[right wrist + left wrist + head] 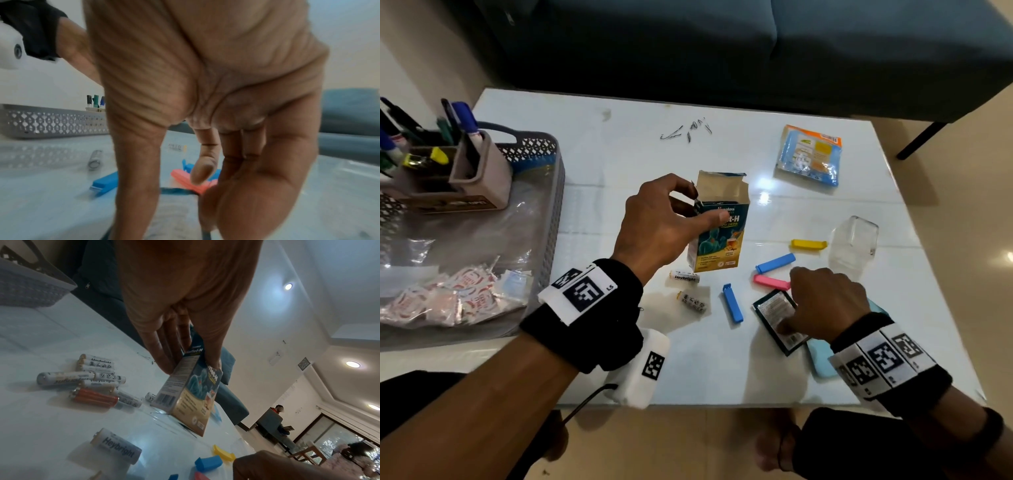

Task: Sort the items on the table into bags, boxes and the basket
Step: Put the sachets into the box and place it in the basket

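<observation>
My left hand [705,202] grips an upright teal and yellow carton [717,240] near its open top, thumb on the front and fingers behind; the left wrist view shows the same hold on the carton [189,395]. My right hand [796,308] is down on a dark flat sachet [774,313] lying on the table, thumb and curled fingers closing on its edges. In the right wrist view the sachet [174,214] lies between thumb and fingers. Loose batteries [685,276] lie by the carton, several more in the left wrist view [96,381].
Bag clips lie between my hands: blue [732,303], pink [770,282], blue [775,263], yellow [808,244]. A clear plastic container [854,243] and a blue-orange packet [810,156] sit to the right. The grey basket [551,192] with a pen holder [479,171] stands left. A sofa is behind.
</observation>
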A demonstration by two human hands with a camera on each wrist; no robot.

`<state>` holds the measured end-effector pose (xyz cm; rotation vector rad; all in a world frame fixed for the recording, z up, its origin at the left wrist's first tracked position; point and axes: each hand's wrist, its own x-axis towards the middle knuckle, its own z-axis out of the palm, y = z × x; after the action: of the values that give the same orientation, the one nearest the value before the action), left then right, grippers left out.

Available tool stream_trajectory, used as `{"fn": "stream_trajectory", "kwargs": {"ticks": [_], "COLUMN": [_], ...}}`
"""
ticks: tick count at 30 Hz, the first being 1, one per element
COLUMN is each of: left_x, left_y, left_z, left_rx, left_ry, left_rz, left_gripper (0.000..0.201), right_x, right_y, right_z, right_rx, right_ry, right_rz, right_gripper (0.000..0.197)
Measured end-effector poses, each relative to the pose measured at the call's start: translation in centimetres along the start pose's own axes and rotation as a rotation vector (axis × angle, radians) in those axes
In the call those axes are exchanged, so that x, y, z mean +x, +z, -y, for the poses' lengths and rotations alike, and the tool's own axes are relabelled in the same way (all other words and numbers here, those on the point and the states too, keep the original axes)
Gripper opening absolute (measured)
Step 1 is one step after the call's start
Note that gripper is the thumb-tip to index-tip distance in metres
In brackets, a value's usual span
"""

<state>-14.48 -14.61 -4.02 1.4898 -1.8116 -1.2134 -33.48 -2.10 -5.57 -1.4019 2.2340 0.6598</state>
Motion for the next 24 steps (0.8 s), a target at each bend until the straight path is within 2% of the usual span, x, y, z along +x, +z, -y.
{"fn": "stream_trajectory", "kwargs": {"ticks": [3,6,12,15,18,24], "left_x": [0.0,0.0,0.0,-0.1,-0.1,-0.4], "left_y": [0.1,0.1,0.0,0.0,0.0,0.2], "left_z": [0.0,0.1,0.0,-0.1,-0.1,0.0], "left_rx": [-0.003,0.000,-0.002,-0.005,-0.011,-0.036], "left_ry": [0.002,0.000,0.003,0.002,0.000,-0.014], "left_rz": [0.004,0.004,0.004,0.003,0.002,-0.002], "left_gripper": [0.052,0.052,0.052,0.053,0.052,0.060], "right_x": [0.2,0.4,1.3,1.6,1.6,2.5], "right_y": [0.3,0.6,0.8,-0.1,-1.7,-4.0], "right_z": [-0.1,0.3,-0.2,-1.1,-2.2,-4.9], "right_rx": [0.021,0.045,0.254,0.393,0.634,0.967], "right_ry": [0.009,-0.022,-0.065,-0.111,-0.147,-0.211], "right_rz": [0.041,0.058,0.064,0.079,0.133,0.016], "right_gripper": [0.064,0.061,0.032,0.036,0.036,0.022]}}
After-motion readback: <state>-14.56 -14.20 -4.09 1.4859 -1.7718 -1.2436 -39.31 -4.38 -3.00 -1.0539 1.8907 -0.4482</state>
